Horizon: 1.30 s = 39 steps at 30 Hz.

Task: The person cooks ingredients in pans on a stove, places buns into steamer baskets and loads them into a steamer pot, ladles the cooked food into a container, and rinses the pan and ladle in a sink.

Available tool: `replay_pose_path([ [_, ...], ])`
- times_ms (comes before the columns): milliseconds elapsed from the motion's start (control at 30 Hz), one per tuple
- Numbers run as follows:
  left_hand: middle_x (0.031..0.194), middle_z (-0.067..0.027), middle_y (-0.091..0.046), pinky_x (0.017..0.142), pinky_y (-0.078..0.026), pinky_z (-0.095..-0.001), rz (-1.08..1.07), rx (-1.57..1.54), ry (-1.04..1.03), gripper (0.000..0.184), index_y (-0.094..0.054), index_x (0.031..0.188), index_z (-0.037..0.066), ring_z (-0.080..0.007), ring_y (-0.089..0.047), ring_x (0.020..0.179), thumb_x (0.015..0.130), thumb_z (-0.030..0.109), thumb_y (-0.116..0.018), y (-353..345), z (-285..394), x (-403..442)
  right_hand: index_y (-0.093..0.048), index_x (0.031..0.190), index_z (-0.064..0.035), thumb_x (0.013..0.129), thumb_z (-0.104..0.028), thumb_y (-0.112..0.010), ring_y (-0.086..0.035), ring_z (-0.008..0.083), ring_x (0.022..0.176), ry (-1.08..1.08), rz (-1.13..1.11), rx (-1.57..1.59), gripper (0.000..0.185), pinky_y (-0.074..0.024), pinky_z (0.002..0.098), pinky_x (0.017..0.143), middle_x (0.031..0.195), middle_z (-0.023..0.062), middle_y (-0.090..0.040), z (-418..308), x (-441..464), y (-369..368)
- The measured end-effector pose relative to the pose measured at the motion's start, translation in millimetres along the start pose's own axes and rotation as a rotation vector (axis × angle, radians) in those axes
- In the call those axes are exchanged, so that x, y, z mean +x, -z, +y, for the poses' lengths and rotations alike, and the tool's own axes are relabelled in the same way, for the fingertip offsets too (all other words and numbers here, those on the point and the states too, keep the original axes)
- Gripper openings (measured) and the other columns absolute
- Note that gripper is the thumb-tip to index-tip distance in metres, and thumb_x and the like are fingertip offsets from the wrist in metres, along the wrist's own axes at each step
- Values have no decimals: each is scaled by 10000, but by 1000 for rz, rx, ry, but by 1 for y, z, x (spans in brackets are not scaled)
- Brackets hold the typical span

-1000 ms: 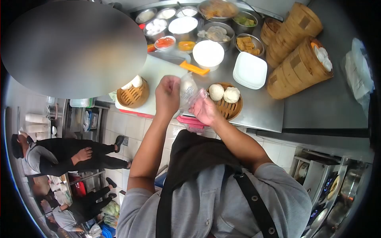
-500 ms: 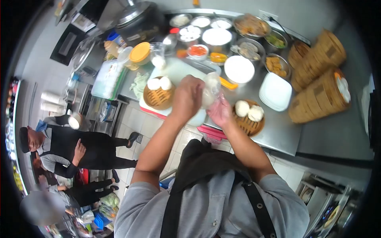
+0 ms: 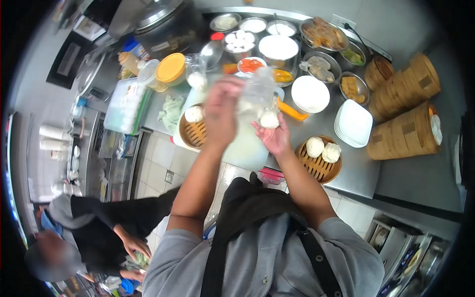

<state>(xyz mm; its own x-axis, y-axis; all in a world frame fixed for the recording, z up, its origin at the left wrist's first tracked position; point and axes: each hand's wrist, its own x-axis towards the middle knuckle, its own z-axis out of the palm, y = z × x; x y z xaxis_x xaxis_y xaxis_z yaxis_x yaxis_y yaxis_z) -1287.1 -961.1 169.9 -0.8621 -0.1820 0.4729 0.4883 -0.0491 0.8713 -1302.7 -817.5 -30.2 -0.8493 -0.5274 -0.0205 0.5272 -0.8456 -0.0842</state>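
The right hand (image 3: 273, 137) was palm up, its grip apart, with a white bun (image 3: 269, 119) resting at the fingers. The left hand (image 3: 221, 110) was beside a clear plastic bag (image 3: 258, 91); blur prevented determination of its grip. Two buns (image 3: 323, 149) sat in the right-hand steamer basket (image 3: 316, 168) on the surface (image 3: 354, 171).

Back wall: smooth light grey (image 3: 386, 29), with a white power outlet (image 3: 343, 21) above the worktop
Worktop: brushed stainless steel (image 3: 354, 167), running along the wall
Floor: pale square tiles (image 3: 157, 161) with visible grout lines and a small square drain (image 3: 169, 176)
Left side: steel shelving unit (image 3: 115, 161) beside a pale wall (image 3: 45, 106)
Lower right: metal rack (image 3: 396, 251)
Light: whitish, softly reflected by the steel
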Motion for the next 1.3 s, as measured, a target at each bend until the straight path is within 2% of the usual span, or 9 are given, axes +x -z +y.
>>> replay_pose_path([
  [133, 681, 9, -548, 566, -398, -216, -16, 183, 124, 148, -578, 777, 44, -75, -488, 604, 860, 75, -459, 55, -9, 11, -499, 1252, -107, 903, -403, -544, -632, 298, 958, 76, 94, -152, 460, -526, 376, 693, 1128, 110, -617, -2, 3, -25],
  [233, 792, -226, -643, 725, -498, -411, -376, 844, 450, 304, -626, 1038, 27, -345, -648, 762, 812, 230, -636, 57, -92, -27, -524, 1181, -70, 864, -408, -611, -635, 209, 849, 35, 546, -442, 472, -481, 298, 599, 1053, 86, -625, -1, 10, -20],
  [400, 1031, -218, -623, 819, -493, -461, -414, 1167, 353, 482, -538, 1161, 9, -370, -625, 937, 806, 312, -658, 35, -77, -33, -527, 1174, -67, 803, -329, -706, -606, 151, 781, 81, 678, -994, 489, -442, 275, 531, 988, 56, -621, -23, -66, -65],
  [600, 932, -227, -672, 794, -512, -429, -657, 1501, 480, 607, -678, 871, -34, -338, -661, 883, 741, 558, -653, 85, -95, 104, -458, 1181, -8, 828, -251, -685, -541, 192, 969, 412, 864, -2051, 484, -432, 310, 876, 1053, 110, -547, -66, -174, -61],
  [833, 1030, -246, -648, 796, -499, -394, -103, 1104, 914, 879, -563, 1191, -41, -327, -649, 929, 691, 676, -654, 320, -151, 76, -522, 1154, -82, 945, -432, -429, -512, 103, 541, 456, 1038, -987, 419, -336, 201, 418, 839, 61, -630, -45, -227, -50],
  [1000, 843, -188, -682, 723, -503, -363, -114, 1106, 607, 705, -600, 1147, -4, -274, -662, 791, 733, 557, -704, 321, -188, 42, -511, 1125, -94, 944, -483, -390, -568, 146, 604, 357, 1008, -769, 446, -422, 256, 472, 894, 90, -644, -42, -225, -57],
  [1100, 889, -100, -689, 677, -497, -321, -401, 877, 523, 452, -588, 1209, 12, -158, -594, 715, 825, 227, -692, 318, -195, 37, -514, 1182, -75, 905, -332, -509, -559, 120, 738, 398, 924, -723, 377, -429, 253, 545, 998, 84, -626, -47, -234, -67],
  [1167, 1174, -85, -623, 889, -449, -313, -582, 820, 462, 612, -521, 1306, 24, -158, -547, 993, 741, 141, -725, 339, -205, 39, -499, 1204, -34, 863, -288, -577, -563, 146, 804, 262, 979, -1158, 432, -467, 285, 637, 1038, 88, -609, -56, -236, -82],
  [1300, 1132, -94, -636, 883, -448, -312, -761, 855, 408, 701, -506, 1324, 47, -177, -556, 988, 678, 126, -766, 317, -182, 54, -500, 1144, 16, 752, -288, -716, -608, 246, 909, 212, 1289, -1794, 541, -499, 356, 766, 1026, 137, -612, -50, -220, -88],
])
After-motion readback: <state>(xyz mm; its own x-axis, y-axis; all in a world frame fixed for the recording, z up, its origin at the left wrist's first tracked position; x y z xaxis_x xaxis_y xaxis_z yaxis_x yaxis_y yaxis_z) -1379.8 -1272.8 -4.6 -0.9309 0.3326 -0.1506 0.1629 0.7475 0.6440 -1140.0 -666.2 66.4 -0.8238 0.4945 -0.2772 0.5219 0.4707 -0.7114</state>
